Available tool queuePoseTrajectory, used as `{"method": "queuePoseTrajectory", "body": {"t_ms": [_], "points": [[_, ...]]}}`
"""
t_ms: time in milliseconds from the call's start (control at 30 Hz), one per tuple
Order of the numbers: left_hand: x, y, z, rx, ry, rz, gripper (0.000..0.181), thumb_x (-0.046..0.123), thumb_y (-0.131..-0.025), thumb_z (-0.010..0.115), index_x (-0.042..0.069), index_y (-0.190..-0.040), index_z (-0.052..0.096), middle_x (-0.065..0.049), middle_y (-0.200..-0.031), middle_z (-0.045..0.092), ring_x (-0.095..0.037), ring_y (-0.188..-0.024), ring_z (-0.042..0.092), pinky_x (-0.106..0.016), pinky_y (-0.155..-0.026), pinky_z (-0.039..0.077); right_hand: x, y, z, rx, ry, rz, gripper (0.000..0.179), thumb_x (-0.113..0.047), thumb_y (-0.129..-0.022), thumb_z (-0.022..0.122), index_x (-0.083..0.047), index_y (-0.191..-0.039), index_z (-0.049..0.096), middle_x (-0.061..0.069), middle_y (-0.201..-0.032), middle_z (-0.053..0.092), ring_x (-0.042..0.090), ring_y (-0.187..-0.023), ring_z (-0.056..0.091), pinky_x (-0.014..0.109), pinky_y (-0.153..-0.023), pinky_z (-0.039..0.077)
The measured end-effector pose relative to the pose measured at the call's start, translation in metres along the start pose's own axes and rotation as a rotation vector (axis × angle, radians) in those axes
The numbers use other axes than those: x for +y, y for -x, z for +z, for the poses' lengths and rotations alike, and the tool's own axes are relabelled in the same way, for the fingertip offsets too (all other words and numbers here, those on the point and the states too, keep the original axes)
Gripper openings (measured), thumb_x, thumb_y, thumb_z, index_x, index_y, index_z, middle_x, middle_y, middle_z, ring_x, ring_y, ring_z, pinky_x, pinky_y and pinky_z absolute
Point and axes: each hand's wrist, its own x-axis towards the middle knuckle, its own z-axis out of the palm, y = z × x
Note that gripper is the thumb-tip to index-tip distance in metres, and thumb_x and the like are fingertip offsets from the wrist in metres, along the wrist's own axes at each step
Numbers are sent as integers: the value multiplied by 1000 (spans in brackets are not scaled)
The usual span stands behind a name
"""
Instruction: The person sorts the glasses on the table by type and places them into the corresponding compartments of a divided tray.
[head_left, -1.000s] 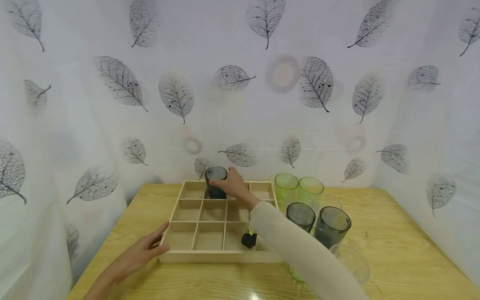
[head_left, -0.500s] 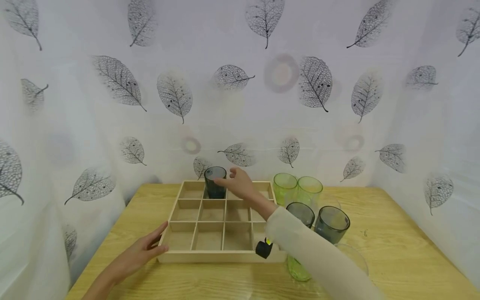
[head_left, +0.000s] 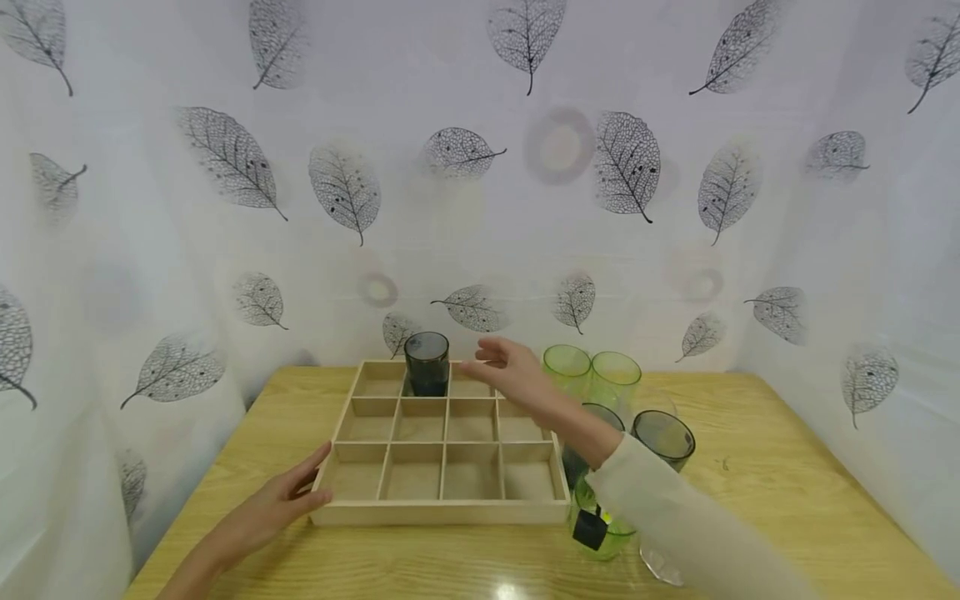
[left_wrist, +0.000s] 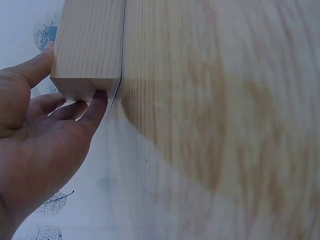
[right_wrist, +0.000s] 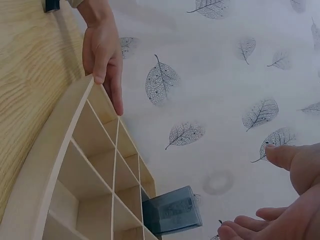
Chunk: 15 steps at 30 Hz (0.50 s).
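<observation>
Head view: a wooden tray (head_left: 442, 512), divided into three rows of four compartments, lies on the tabletop (head_left: 375, 567) at the lower centre of the frame. One smoky-grey cup (head_left: 427, 367) stands upright in the uppermost row as pictured, second compartment from the left, its rim above the dividers. The right hand (head_left: 517, 375), thumb and fingers well parted and loosely bent, hangs over the upper right of the tray, near the cup but apart from it; the right wrist view shows the gap between them. The left hand (head_left: 277, 504), at lower left, holds the tray's lower left corner between thumb and fingers. Right of the tray are two green cups (head_left: 567, 371), side by side, and below them two dark cups (head_left: 663, 437), partly hidden by the right arm. A third green cup (head_left: 611, 546) sits near the tray's lower right corner, behind a small black block (head_left: 590, 529). A leaf-printed curtain (head_left: 465, 225) fills the upper frame.
</observation>
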Motion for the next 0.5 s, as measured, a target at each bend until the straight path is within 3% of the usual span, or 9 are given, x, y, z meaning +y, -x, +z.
{"method": "queuePoseTrajectory", "body": {"t_ms": [333, 500], "points": [[-1, 0, 0, 2, -8, 4, 76, 28, -111, 50, 6, -166, 3, -22, -170, -3, -55, -150, 7, -65, -116, 25, 17, 34, -43, -74, -25, -13, 70, -29, -103, 67, 2, -157, 35, 23, -150, 49, 38, -139, 47, 54, -115, 38], [-1, 0, 1, 4, -12, 11, 76, 27, -111, 51, 6, -166, 3, -22, -170, -3, -55, -150, 8, -65, -115, 26, 26, 52, -67, -54, 12, -22, 68, -27, -104, 66, 5, -156, 36, 24, -151, 49, 40, -140, 47, 54, -115, 38]]}}
